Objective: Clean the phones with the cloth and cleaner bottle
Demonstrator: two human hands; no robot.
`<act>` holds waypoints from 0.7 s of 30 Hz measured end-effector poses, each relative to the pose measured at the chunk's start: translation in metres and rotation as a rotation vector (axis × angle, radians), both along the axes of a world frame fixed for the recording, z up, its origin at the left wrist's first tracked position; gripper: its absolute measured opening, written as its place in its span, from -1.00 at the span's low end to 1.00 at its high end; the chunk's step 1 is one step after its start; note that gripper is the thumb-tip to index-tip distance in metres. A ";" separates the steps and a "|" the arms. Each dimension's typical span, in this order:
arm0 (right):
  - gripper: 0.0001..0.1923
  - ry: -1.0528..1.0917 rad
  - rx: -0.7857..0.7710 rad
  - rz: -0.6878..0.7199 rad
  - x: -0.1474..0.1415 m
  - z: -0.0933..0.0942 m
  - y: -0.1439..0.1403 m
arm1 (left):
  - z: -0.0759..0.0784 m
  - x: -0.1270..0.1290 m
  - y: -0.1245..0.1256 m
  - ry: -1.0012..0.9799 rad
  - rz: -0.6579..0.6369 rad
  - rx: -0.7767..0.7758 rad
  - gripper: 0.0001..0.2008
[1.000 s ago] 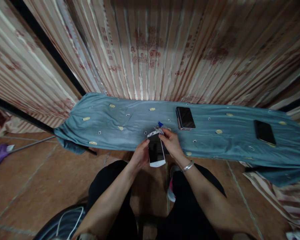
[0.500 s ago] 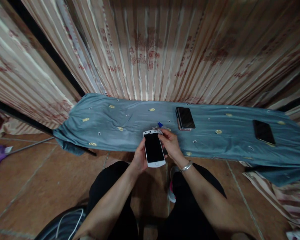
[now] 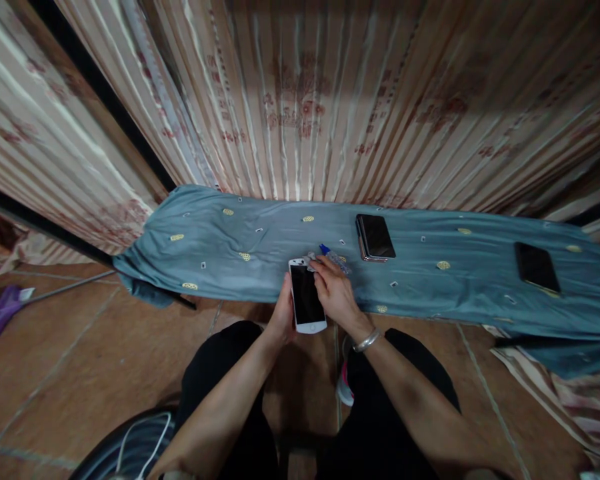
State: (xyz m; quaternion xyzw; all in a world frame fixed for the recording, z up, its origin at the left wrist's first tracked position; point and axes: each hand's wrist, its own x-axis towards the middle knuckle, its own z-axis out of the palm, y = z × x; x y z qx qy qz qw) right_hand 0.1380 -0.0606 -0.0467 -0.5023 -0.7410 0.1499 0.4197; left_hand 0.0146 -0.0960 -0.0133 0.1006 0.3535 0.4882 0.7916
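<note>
My left hand [image 3: 283, 313] grips a white smartphone [image 3: 307, 300] along its left edge. The phone's dark screen faces up, its top end near the table edge. Over the phone's upper right corner lies my right hand [image 3: 334, 287], fingers bent and close together. At those fingertips shows a small pale crumpled piece [image 3: 311, 258], too small to name. Just beyond the fingers, a small bright blue item [image 3: 325, 249] rests on the cloth beside clear, plastic-like material [image 3: 341, 261], partly hidden by the hand.
A blue-grey patterned cloth [image 3: 260, 270] covers the long narrow table. A stack of dark phones [image 3: 377, 237] lies right of my hands, and another dark phone [image 3: 537, 267] farther right. Pleated curtains [image 3: 300, 100] hang behind. A purple dustpan-like object [image 3: 1, 315] is on the floor at left.
My right hand has moved from the phone's right edge onto its upper right corner, fingers now over the top of the screen. The left hand keeps its grip; the view has shifted slightly.
</note>
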 end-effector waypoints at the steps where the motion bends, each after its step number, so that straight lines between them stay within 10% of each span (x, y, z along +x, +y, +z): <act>1: -0.59 -0.001 -0.001 -0.003 0.001 0.000 0.001 | -0.001 0.000 0.000 0.018 -0.003 -0.009 -0.41; 21: -0.60 -0.041 0.062 0.027 0.001 0.005 0.003 | 0.002 -0.005 -0.003 0.074 -0.010 0.044 -0.39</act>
